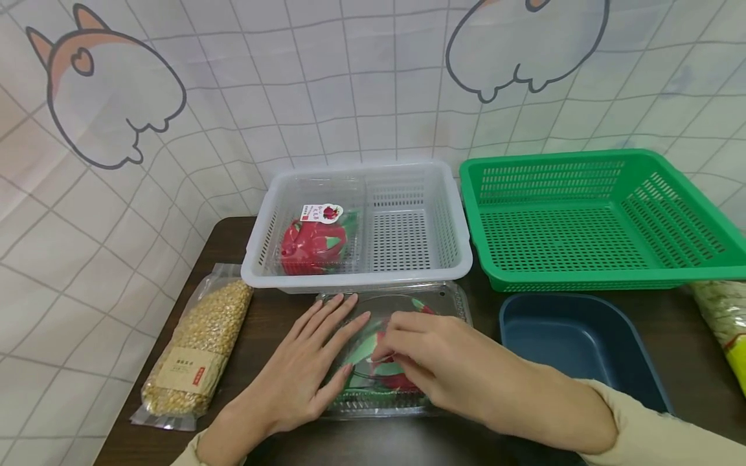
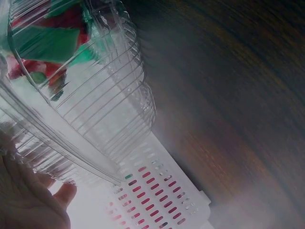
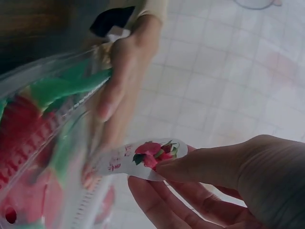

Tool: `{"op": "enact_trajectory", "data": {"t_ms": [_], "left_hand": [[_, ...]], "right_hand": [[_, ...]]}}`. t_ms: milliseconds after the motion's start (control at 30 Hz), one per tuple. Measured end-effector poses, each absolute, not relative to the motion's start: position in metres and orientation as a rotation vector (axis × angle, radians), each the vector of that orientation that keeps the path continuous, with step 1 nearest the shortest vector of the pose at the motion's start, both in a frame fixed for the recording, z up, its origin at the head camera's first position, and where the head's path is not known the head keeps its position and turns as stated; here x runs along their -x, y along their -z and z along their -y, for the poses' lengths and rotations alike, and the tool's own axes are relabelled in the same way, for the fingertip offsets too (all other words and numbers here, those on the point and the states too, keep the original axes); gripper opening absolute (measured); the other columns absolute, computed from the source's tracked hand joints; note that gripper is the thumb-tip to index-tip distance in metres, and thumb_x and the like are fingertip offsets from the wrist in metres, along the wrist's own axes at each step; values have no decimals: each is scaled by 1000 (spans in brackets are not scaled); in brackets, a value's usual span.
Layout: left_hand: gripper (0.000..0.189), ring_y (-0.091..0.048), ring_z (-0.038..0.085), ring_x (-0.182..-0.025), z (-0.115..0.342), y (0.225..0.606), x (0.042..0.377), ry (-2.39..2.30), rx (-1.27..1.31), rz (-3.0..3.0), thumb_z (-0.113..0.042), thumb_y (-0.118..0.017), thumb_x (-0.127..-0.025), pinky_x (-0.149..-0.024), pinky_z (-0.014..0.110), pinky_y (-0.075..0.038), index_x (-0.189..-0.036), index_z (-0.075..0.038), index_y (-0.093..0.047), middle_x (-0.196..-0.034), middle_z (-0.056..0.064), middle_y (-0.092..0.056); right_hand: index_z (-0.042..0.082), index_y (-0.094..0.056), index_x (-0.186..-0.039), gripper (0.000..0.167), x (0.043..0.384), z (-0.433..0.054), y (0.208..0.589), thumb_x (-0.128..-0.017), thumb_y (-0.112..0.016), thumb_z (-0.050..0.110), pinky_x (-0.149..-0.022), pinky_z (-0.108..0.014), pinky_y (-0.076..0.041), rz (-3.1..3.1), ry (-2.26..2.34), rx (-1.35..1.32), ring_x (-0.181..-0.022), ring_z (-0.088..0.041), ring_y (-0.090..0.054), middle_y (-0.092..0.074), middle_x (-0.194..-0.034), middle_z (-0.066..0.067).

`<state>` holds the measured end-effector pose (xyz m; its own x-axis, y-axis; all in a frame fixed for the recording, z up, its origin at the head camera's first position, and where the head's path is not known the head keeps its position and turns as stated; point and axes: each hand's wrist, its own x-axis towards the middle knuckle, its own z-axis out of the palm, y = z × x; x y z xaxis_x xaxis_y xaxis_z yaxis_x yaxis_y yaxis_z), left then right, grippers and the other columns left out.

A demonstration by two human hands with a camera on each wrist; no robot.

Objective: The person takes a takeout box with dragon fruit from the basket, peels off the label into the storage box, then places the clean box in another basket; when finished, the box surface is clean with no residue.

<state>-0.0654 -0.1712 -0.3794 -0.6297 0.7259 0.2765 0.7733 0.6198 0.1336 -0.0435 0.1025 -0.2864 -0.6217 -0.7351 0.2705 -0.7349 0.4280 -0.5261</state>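
Observation:
A clear plastic clamshell box (image 1: 384, 409) lies on the table, with red and green dragon fruit (image 1: 362, 349) showing through its lid. My left hand (image 1: 303, 362) rests on the box's left side, fingers spread and mostly straight. Over the lid, my right hand (image 1: 451, 366) has its fingers curled. The right wrist view shows the right hand (image 3: 205, 181) pinching a white sticker label (image 3: 155, 155) printed with a dragon fruit; the label is hidden in the head view. The left wrist view catches the box's ridged side (image 2: 102, 105) beside part of the left hand (image 2: 31, 195).
Behind the box stands a white basket (image 1: 357, 282) holding another box of dragon fruit (image 1: 315, 246) with a label. To its right are a green basket (image 1: 606, 275) and a dark blue bin (image 1: 559, 323). A bag of corn kernels (image 1: 198, 349) lies left, another bag (image 1: 723, 317) far right.

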Motion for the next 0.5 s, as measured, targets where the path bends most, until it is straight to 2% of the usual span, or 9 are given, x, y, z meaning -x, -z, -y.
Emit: {"op": "enact_trajectory", "data": {"t_ms": [67, 200, 367, 433, 500], "left_hand": [[66, -21, 28, -159, 172, 380, 66, 357, 1241, 2647, -34, -51, -106, -129, 44, -8, -166, -17, -30, -172, 9, -24], [66, -22, 28, -158, 172, 380, 65, 352, 1233, 2650, -35, -51, -106, -128, 45, -10, -166, -17, -31, -172, 9, -25], [66, -23, 30, -158, 172, 380, 65, 352, 1237, 2642, -35, -52, -105, -128, 46, -10, -165, -16, -32, -171, 11, -26], [66, -23, 30, -158, 171, 380, 65, 358, 1239, 2636, -34, -52, -105, -128, 46, -10, -165, -15, -32, -171, 11, -26], [67, -23, 29, -158, 171, 380, 66, 363, 1238, 2637, -34, -52, -105, -128, 45, -9, -165, -16, -31, -171, 11, -26]], "right_hand": [[17, -76, -114, 29, 37, -108, 285, -91, -80, 1, -85, -24, -60, -2679, 966, 1394, -92, -5, -63, -68, -110, 7], [19, -75, -118, 37, 29, -122, 281, -87, -83, 1, -85, -27, -61, -2713, 1000, 1406, -95, -7, -65, -68, -113, 7], [22, -73, -119, 50, 26, -150, 279, -79, -87, -4, -78, -17, -59, -2783, 1080, 1407, -91, -5, -65, -67, -112, 10], [25, -72, -124, 54, 34, -173, 300, -81, -87, -3, -76, -15, -57, -2810, 1100, 1453, -92, -3, -63, -67, -115, 12], [25, -70, -131, 54, 59, -219, 361, -84, -88, 6, -78, -17, -57, -2802, 1129, 1519, -98, -4, -64, -67, -123, 11]]}}
